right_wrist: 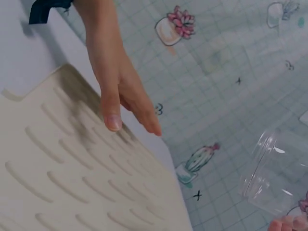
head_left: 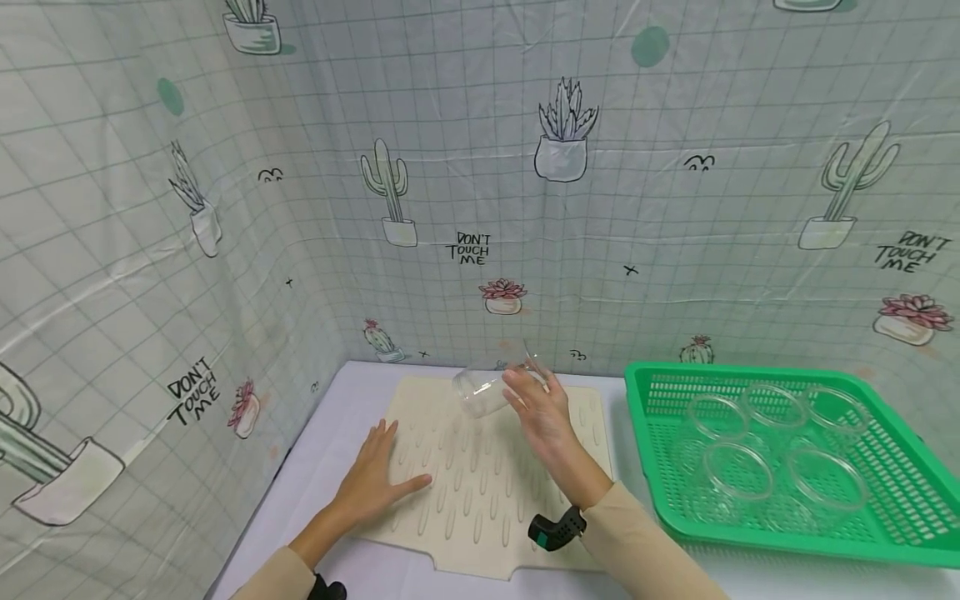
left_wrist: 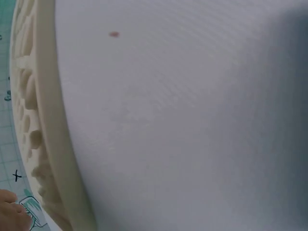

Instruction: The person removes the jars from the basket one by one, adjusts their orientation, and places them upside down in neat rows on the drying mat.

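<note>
My right hand (head_left: 546, 417) grips a clear plastic jar (head_left: 474, 392), raised over the far part of a cream ridged mat (head_left: 480, 508). The jar lies tilted on its side, one end pointing left. In the right wrist view, only the fingertips (right_wrist: 288, 224) of that hand show beside the jar (right_wrist: 276, 168). My left hand (head_left: 371, 475) is at the mat's left edge with straight fingers and the thumb spread over the surface; it holds nothing. The left wrist view shows mostly white cloth and the mat's side (left_wrist: 53, 130).
At the right stands a green plastic basket (head_left: 750, 540) with several clear jars (head_left: 738, 497) standing in it. A white cloth (head_left: 330, 433) covers the table. Grid-patterned curtains (head_left: 465, 183) printed with cacti hang behind and to the left.
</note>
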Available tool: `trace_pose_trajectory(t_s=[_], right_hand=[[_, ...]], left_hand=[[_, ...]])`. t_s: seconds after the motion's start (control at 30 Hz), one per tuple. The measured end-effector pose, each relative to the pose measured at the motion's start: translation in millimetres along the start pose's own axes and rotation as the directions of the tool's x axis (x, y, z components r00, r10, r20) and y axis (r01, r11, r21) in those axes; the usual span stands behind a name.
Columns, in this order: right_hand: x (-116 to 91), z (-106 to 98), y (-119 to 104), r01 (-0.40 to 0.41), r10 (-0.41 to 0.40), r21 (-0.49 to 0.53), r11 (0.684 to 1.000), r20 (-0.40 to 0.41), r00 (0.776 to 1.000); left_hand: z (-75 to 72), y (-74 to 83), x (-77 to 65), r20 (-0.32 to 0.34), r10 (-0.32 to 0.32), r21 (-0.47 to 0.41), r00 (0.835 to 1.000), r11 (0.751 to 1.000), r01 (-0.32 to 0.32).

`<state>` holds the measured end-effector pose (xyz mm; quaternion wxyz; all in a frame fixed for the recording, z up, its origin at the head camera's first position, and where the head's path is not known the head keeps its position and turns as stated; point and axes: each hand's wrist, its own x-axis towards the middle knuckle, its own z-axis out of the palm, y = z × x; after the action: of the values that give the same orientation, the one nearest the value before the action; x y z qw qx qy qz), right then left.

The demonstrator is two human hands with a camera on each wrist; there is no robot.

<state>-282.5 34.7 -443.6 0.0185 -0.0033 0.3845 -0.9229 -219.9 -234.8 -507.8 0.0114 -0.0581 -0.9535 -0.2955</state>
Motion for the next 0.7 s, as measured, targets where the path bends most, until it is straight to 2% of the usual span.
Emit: trace_pose_trajectory(t_s=[0.17, 0.33, 0.5, 0.63, 0.7], right_hand=[[7, 2, 9, 0.006, -0.007, -0.071, 0.997, -0.005, 1.000], [15, 3, 20, 0.008, -0.004, -0.213, 0.977, 0.021, 1.000], [23, 0, 29, 0.046, -0.029, -0.350, 0.936, 0.052, 0.998], [29, 1, 34, 0.072, -0.045, -0.402, 0.913, 0.076, 0.996], [32, 3, 36, 0.073, -0.046, -0.406, 0.911, 0.077, 0.996]], left_hand=[[2.1, -3.1, -2.3, 0.072, -0.024, 0.012, 0.997, 1.000, 0.023], [5.4, -7.6, -5.2, 0.134, 0.024, 0.060, 0.991, 0.998, -0.032], [9.5, -10.5, -4.6, 0.169, 0.047, 0.126, 0.985, 0.990, -0.069], [9.7, -10.3, -4.7, 0.181, 0.047, 0.145, 0.982, 0.987, -0.074], [9.4, -9.9, -4.6, 0.180, 0.049, 0.151, 0.982, 0.986, -0.077]])
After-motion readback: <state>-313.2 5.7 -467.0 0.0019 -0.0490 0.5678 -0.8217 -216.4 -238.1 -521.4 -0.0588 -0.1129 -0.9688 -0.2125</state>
